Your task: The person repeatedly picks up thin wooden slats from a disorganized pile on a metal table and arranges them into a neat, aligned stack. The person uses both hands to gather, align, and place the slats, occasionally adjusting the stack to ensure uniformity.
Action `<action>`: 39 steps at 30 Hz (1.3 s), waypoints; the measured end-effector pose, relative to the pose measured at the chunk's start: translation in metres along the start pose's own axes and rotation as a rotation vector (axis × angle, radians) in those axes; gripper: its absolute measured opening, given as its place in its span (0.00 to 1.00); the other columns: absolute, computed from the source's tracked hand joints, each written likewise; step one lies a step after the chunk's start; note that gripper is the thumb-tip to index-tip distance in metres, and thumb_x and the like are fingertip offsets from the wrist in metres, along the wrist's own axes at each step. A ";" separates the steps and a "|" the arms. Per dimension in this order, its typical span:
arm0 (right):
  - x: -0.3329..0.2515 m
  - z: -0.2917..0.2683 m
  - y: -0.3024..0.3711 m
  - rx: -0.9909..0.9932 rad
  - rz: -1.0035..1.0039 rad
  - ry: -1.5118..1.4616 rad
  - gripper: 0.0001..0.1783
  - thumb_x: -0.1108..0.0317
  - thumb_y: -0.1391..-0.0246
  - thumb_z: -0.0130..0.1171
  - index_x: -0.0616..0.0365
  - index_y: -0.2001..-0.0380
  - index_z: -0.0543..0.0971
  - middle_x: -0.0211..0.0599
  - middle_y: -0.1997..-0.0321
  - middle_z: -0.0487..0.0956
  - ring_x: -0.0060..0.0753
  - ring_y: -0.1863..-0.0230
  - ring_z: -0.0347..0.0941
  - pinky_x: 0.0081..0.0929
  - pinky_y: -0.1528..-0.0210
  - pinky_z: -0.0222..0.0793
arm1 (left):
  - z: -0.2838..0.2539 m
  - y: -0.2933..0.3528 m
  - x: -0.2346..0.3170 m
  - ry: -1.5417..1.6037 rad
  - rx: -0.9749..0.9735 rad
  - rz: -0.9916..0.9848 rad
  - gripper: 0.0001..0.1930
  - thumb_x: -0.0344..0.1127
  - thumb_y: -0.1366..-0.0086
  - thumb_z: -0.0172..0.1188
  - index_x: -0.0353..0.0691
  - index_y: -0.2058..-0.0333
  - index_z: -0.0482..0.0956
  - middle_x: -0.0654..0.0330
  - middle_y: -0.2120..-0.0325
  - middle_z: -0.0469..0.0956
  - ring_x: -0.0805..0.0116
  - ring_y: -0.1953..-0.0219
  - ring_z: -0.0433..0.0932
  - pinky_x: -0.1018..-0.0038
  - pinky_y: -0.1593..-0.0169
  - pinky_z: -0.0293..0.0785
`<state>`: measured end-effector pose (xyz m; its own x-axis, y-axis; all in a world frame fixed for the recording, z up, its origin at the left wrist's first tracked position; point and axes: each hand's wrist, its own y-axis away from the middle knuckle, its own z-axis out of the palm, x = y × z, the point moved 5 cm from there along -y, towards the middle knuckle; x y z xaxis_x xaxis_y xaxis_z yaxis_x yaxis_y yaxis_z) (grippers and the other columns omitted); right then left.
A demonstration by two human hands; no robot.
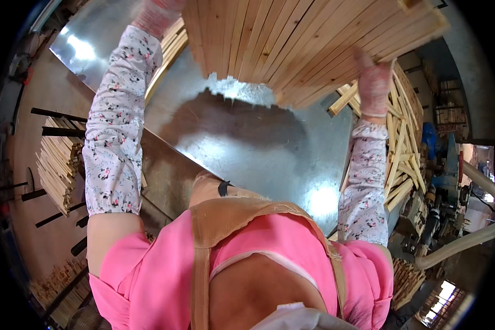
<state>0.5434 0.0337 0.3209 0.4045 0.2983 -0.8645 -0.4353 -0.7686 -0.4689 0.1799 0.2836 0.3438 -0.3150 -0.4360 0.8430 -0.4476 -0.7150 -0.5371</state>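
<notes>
Head view: wooden strips [269, 47] lengthwise forward, apparently fanned rightward.

Slats [291, 44] between left hand [158, 15] and right hand [375, 91] — above tabletop [313, 143], loose sticks [400, 140] right, stacked sticks [58, 162] left

Wears bright pink short-sleeved fabric top [157, 280] with white-edged scooped neckline [258, 253], tan cloth apron [220, 220] with matching shoulder straps [201, 286], white fabric arm covers [115, 115] with small pink-and-black floral print [113, 170], gathered cuffs [114, 210], pinkish-red knitted gloves [375, 93]
</notes>
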 end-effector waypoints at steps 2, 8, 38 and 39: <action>0.057 -0.012 0.032 -0.021 0.157 -0.438 0.35 0.50 0.28 0.60 0.58 0.27 0.67 0.51 0.32 0.76 0.51 0.29 0.73 0.50 0.27 0.72 | -0.014 0.032 -0.038 0.403 -0.223 -0.155 0.31 0.41 0.26 0.66 0.41 0.28 0.68 0.56 0.41 0.81 0.63 0.42 0.82 0.62 0.39 0.82; 0.111 0.029 0.170 -0.055 0.628 -0.981 0.36 0.45 0.25 0.56 0.56 0.26 0.68 0.47 0.30 0.77 0.48 0.28 0.72 0.47 0.26 0.70 | 0.006 0.183 -0.100 -0.761 -0.120 -0.117 0.31 0.50 0.15 0.51 0.40 0.23 0.62 0.52 0.24 0.63 0.64 0.22 0.60 0.64 0.20 0.58; 0.206 0.104 0.336 0.204 0.797 0.448 0.26 0.70 0.33 0.48 0.65 0.35 0.80 0.53 0.36 0.84 0.49 0.34 0.79 0.36 0.29 0.70 | -0.069 0.266 -0.248 -0.869 -0.603 -0.700 0.28 0.41 0.28 0.56 0.49 0.30 0.72 0.44 0.41 0.82 0.43 0.36 0.78 0.56 0.32 0.74; 0.210 0.096 0.339 0.225 0.814 0.488 0.27 0.70 0.34 0.47 0.64 0.35 0.80 0.53 0.36 0.84 0.49 0.34 0.79 0.36 0.29 0.70 | -0.066 0.257 -0.239 -0.957 -0.661 -0.683 0.29 0.42 0.27 0.57 0.47 0.30 0.72 0.46 0.39 0.81 0.45 0.35 0.77 0.57 0.31 0.73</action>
<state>0.4039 -0.1097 -0.0366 0.1788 -0.5821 -0.7932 -0.8518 -0.4951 0.1713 0.0847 0.2400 0.0022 0.7125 -0.5022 0.4900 -0.6810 -0.6633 0.3103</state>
